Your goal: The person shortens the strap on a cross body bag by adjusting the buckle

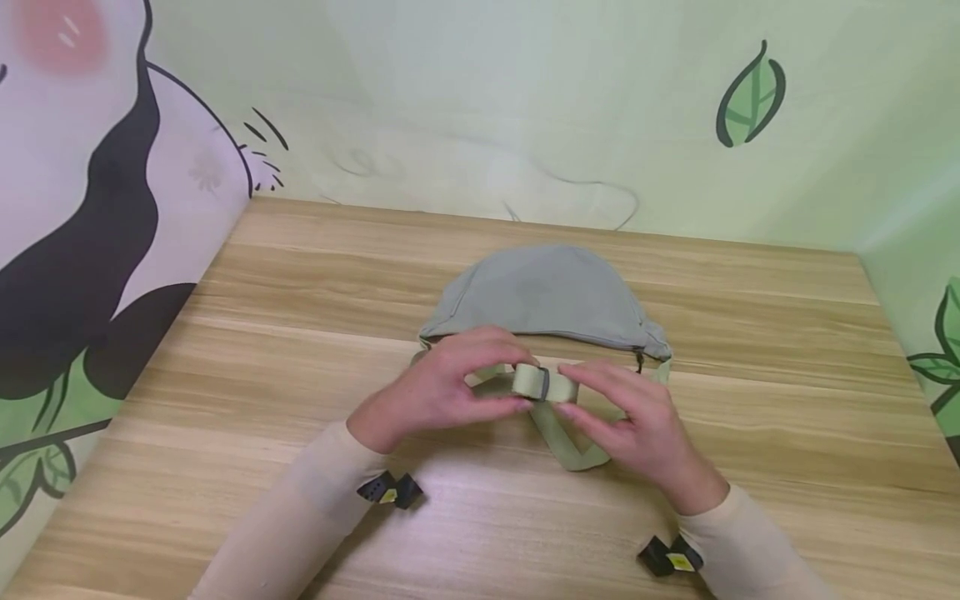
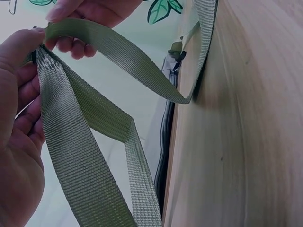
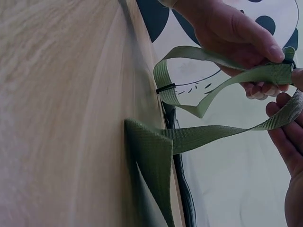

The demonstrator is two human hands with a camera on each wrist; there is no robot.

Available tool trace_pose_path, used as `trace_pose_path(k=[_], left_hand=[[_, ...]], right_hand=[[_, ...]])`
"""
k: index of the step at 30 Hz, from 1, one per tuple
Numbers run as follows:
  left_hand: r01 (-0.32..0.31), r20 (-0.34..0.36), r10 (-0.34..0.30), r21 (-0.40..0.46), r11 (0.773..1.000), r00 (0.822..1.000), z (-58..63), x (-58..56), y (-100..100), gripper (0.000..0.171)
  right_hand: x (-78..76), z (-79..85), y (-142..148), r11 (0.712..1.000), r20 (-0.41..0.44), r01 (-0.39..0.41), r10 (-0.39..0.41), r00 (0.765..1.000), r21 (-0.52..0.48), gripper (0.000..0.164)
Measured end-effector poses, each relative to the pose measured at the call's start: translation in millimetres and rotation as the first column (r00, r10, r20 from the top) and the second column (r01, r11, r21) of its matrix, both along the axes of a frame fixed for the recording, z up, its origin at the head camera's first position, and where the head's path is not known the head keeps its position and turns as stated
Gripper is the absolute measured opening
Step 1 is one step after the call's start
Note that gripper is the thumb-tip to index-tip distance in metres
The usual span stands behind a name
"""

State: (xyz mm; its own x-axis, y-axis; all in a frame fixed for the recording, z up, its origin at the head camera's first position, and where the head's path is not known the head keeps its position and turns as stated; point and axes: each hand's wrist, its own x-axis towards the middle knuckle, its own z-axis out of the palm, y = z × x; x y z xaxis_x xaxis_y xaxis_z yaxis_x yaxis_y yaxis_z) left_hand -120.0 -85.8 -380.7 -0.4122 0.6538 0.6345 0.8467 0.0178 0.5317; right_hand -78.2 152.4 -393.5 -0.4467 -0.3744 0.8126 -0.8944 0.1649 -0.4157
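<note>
The green strap (image 1: 562,388) is pinched beside its dark slider (image 1: 543,384) by the left hand (image 1: 442,383) and right hand (image 1: 647,421), over the desk (image 1: 300,333) near the waist bag (image 1: 551,292). If pulled crooked, it could be jammed.

There is one left hand (image 1: 453,383) and one right hand (image 1: 641,425) (two altogether), one gray bag (image 1: 547,292), one green strap (image 1: 552,432), one table (image 1: 772,375), two wrist cameras (image 1: 657,557).

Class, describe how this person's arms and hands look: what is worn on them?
The left hand and right hand are ungloved. The left sleeve and right sleeve are long, plain and pale cream. Small, angular black devices with yellow markings sit at the left wrist and right wrist.
</note>
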Motion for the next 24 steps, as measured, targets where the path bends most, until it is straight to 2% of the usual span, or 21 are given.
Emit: trace_pose_path(k=[8,17,24], left_hand=[[0.0,-0.015,0.0,-0.003,1.0,1.0,-1.2,1.0,3.9,0.03],[-0.017,-0.034,0.016,-0.028,0.999,0.999,-1.9,1.1,3.6,0.03],[-0.02,-0.051,0.019,-0.014,1.0,0.999,-3.0,0.1,1.7,0.032]], right_hand=[[2.3,0.0,-3.6,1.0,0.047,-0.005,0.005,0.999,0.008,0.038],[5.4,4.3,-9.1,0.998,0.061,0.035,-0.038,0.997,0.06,0.042],[2.5,2.2,-7.1,0.999,0.056,0.011,-0.014,0.998,0.047,0.045]])
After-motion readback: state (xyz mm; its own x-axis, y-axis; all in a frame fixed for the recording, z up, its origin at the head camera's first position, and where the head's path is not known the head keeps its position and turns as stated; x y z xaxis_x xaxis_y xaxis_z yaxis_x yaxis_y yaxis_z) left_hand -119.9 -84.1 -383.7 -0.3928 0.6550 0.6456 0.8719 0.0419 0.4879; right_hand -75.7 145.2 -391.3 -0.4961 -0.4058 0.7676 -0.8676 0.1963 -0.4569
